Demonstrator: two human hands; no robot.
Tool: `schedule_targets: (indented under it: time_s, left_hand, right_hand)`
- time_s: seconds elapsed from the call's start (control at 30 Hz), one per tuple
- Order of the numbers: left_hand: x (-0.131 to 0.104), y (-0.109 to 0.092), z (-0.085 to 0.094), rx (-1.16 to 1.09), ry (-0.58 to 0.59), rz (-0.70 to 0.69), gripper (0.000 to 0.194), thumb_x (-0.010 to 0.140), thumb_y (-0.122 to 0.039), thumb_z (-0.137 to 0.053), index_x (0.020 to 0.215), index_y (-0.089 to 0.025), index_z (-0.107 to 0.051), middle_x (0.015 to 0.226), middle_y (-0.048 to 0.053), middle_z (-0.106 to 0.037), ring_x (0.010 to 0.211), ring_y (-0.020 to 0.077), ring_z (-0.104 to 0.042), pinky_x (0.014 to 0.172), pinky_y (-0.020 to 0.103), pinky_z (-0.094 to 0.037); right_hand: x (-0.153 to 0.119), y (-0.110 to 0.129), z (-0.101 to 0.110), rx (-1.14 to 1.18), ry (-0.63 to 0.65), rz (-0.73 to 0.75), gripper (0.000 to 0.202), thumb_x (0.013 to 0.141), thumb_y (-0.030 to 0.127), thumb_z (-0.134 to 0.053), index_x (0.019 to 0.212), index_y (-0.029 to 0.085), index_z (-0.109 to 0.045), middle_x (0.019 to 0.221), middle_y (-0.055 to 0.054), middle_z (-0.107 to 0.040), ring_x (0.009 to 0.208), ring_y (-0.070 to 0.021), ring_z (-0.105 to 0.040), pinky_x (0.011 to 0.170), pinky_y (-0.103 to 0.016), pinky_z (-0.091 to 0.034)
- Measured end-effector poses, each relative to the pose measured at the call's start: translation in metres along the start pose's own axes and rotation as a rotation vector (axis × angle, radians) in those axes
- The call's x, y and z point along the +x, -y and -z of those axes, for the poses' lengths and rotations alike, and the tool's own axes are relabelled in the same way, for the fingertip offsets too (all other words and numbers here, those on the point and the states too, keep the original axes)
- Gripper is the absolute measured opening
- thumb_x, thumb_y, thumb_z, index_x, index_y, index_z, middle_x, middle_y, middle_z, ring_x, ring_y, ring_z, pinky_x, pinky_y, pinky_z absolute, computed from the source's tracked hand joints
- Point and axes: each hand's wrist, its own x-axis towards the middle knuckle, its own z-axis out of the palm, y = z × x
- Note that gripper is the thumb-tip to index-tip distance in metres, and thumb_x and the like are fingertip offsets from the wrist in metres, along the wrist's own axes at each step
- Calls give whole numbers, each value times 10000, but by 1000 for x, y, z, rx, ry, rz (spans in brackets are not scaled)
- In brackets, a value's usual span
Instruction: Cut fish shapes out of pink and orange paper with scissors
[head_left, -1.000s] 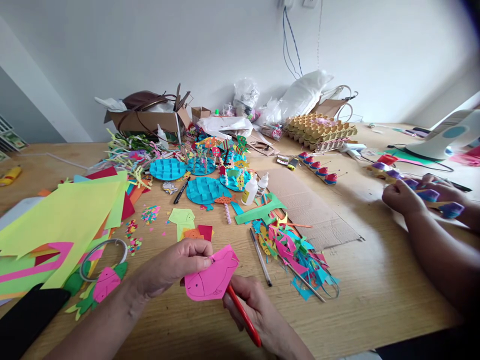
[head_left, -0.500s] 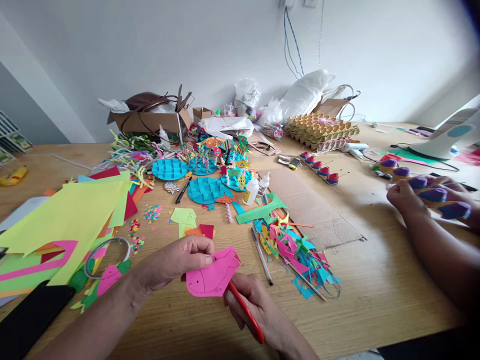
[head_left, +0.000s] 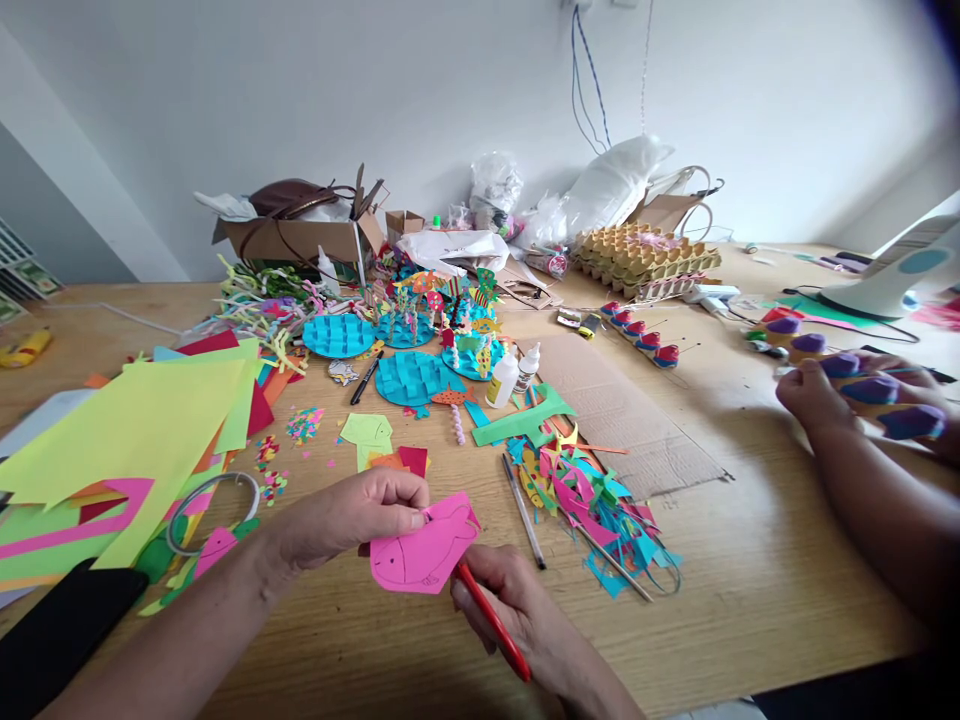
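A piece of pink paper (head_left: 420,560) with a fish drawn on it is pinched by its upper edge in my left hand (head_left: 386,505). My right hand (head_left: 510,605) grips a red-handled tool (head_left: 491,620) against the paper's right edge; the tool's working end is hidden behind the paper. Beyond my hands lie a light green paper piece (head_left: 367,432) and a red paper scrap (head_left: 412,460). A silver pen (head_left: 523,510) rests to the right, beside a heap of coloured scraps (head_left: 592,500).
Coloured sheets (head_left: 127,430), a tape ring (head_left: 180,515) and a black case (head_left: 71,625) lie left. Behind are blue discs (head_left: 416,380), glue bottles (head_left: 501,382) and cardboard (head_left: 615,420). At right, another person's hands hold a painted egg-carton strip (head_left: 870,388).
The pink paper and my left hand have barely shifted. My right hand, with the red-handled tool, has moved very slightly to the right.
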Motion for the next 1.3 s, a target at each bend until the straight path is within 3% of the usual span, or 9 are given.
schedule_targets:
  time_s: [0.33, 0.47, 0.6, 0.67, 0.7, 0.83, 0.97, 1.1, 1.3]
  left_hand:
    - [3, -17, 8, 125, 114, 104, 196, 745, -324, -546, 612, -191, -490, 541, -62, -363, 463, 95, -280, 434, 230, -165]
    - [2, -23, 13, 165, 108, 94, 202, 755, -304, -541, 599, -192, -480, 532, -63, -358, 458, 95, -284, 439, 230, -169]
    - [-1, -13, 8, 52, -94, -58, 174, 784, -347, -561, 735, -180, -568, 649, -38, -460, 563, 108, -390, 506, 207, -272]
    - [-3, -2, -1, -113, -254, -142, 201, 816, -378, -531, 792, -182, -570, 692, -27, -498, 605, 111, -419, 545, 205, -318]
    - [-4, 3, -8, -173, -274, -178, 216, 819, -388, -530, 802, -178, -577, 690, -20, -512, 611, 115, -426, 552, 209, -339]
    - [0, 16, -37, -456, -516, -277, 165, 753, -340, -631, 784, -179, -614, 673, -22, -570, 633, 119, -474, 610, 218, -402]
    - [10, 18, -52, -627, -654, -317, 145, 690, -308, -688, 666, -175, -637, 631, -29, -604, 640, 126, -513, 667, 232, -431]
    - [13, 19, -48, -662, -745, -324, 128, 658, -272, -708, 626, -178, -628, 585, -51, -583, 592, 111, -499, 624, 219, -426]
    - [5, 23, -29, -532, -752, -360, 85, 694, -242, -676, 663, -181, -627, 576, -61, -558, 589, 107, -486, 596, 199, -410]
  right_hand:
    - [0, 7, 9, -199, 3, 26, 367, 900, 327, -457, 590, 188, -321, 566, 61, -290, 513, -84, -259, 459, -219, -216]
    - [2, 12, 9, -208, -13, 22, 368, 898, 341, -464, 592, 189, -327, 565, 60, -295, 514, -86, -264, 461, -220, -217]
    - [7, 4, 1, -84, -114, 10, 405, 895, 452, -421, 589, 195, -353, 532, 60, -285, 481, -88, -260, 429, -214, -209]
    - [10, -4, -4, -16, -187, 8, 420, 892, 499, -392, 601, 197, -376, 525, 56, -307, 473, -90, -278, 422, -210, -217]
    - [12, -7, -7, 14, -219, 3, 415, 892, 509, -388, 618, 197, -390, 526, 54, -325, 471, -91, -292, 422, -207, -226]
    - [16, -14, -19, 90, -283, 14, 404, 882, 524, -404, 648, 195, -414, 517, 56, -349, 454, -87, -317, 423, -202, -248]
    - [20, -9, -28, 111, -285, 35, 410, 884, 534, -390, 664, 189, -426, 496, 62, -355, 433, -81, -311, 409, -195, -242]
    - [18, -5, -27, 127, -224, 15, 433, 872, 555, -387, 636, 192, -400, 482, 62, -370, 411, -77, -325, 400, -189, -259]
    - [-8, -3, -8, -27, -50, -145, 487, 848, 592, -397, 567, 196, -352, 504, 50, -345, 451, -87, -323, 407, -199, -242]
